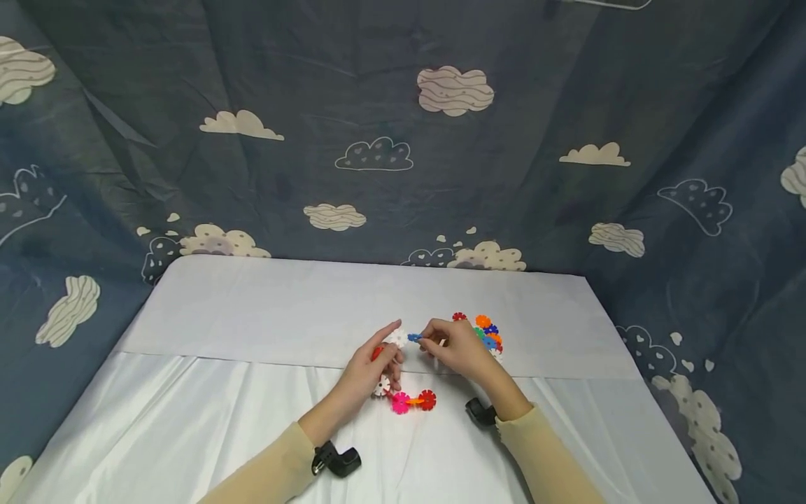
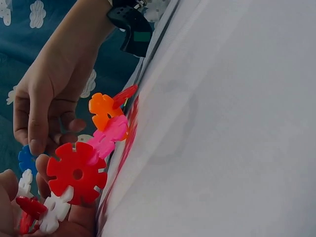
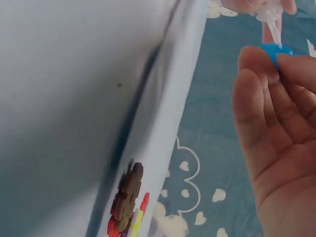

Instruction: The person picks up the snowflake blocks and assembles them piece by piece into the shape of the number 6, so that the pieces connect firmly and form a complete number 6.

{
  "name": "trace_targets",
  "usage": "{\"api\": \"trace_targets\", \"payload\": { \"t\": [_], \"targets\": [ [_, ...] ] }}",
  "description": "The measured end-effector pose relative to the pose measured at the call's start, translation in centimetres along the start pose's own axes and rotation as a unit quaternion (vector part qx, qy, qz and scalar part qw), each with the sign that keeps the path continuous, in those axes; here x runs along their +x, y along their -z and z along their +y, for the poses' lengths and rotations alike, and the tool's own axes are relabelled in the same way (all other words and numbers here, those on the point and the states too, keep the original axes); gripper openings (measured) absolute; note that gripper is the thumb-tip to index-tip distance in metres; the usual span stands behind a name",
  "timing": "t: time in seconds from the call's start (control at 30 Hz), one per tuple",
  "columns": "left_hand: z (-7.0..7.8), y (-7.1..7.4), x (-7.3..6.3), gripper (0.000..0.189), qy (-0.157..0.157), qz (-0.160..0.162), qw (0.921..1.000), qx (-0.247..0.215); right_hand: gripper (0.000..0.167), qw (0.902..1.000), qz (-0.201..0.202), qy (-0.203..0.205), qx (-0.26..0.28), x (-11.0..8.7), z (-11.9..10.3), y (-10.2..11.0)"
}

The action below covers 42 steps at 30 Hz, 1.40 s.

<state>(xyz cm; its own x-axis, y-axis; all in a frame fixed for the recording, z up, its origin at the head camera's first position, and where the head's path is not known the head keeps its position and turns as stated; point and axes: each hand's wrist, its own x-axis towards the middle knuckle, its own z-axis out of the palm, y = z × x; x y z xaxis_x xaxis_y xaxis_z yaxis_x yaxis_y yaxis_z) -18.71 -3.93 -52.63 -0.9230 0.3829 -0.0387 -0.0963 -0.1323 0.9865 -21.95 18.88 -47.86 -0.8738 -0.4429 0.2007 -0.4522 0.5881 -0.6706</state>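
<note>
Disc chain (image 1: pixel 401 402) is in L hand (image 1: pixel 366 367), over the white cloth (image 1: pixel 220 420), bending round from a white disc (image 1: pixel 398 339) by the fingertips to a pink, orange & red run at the other end. L hand: forearm in from lower L, 1 finger stretched fwd toward R hand's side, others bent round the chain, gripping it. R hand (image 1: pixel 462 348): forearm in from lower R, wrist angled inward, thumb & fingertip pinching 1 blue disc (image 1: pixel 413 337); remaining fingers loosely bent, palm showing in R wrist view. Blue disc is right at the white disc, edges seem to touch; can't tell if they're slotted tog. Pile of discs (image 1: pixel 489 342) lies on the cloth just beside R hand, on its R: red, orange, green, blue etc. Sleeves (image 1: pixel 271 465) beige, 1 black cam (image 1: pixel 343 463) at each wrist. Backdrop (image 1: pixel 378 84) dark w/ pale clouds.
</note>
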Motion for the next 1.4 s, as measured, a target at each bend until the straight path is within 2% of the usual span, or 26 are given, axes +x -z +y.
{"api": "trace_targets", "payload": {
  "t": [0.17,0.4,0.57,0.7,0.8,0.97,1.07,1.2,1.4],
  "targets": [
    [0.0,0.1,-0.1,0.052,0.002,0.005,1.0000,-0.001,0.007,0.9986,0.017,0.034,-0.036,0.0,-0.1,-0.4],
    [-0.1,0.1,0.0,0.053,-0.003,0.008,1.0000,-0.002,0.006,0.9997,0.006,0.006,0.022,-0.1,0.2,-0.2],
    [-0.1,0.0,0.0,0.053,-0.003,0.013,0.9999,-0.007,0.007,0.9996,0.002,0.008,0.027,-0.1,0.0,-0.1],
    [0.0,0.0,-0.1,0.053,0.000,0.013,0.9999,-0.009,0.004,0.9999,0.003,0.014,-0.002,-0.2,-0.2,-0.1],
    [0.0,0.0,-0.1,0.055,-0.004,0.009,0.9999,-0.007,0.006,0.9982,0.008,0.027,-0.053,-0.2,-0.5,-0.1],
    [0.0,0.0,-0.2,0.058,-0.011,0.010,0.9999,0.001,0.010,0.9855,0.023,0.061,-0.156,-0.3,-1.1,-0.3],
    [0.1,0.0,-0.1,0.056,-0.010,0.015,0.9998,0.006,0.012,0.9782,0.031,0.074,-0.192,-0.3,-1.5,-0.4],
    [0.2,-0.1,-0.2,0.055,-0.007,0.019,0.9997,0.012,0.013,0.9733,0.038,0.089,-0.208,-0.4,-1.8,-0.4],
    [0.4,-0.3,-0.4,0.055,-0.006,0.015,0.9995,0.029,0.014,0.9736,0.041,0.101,-0.201,-0.5,-1.8,-0.5]
  ]
}}
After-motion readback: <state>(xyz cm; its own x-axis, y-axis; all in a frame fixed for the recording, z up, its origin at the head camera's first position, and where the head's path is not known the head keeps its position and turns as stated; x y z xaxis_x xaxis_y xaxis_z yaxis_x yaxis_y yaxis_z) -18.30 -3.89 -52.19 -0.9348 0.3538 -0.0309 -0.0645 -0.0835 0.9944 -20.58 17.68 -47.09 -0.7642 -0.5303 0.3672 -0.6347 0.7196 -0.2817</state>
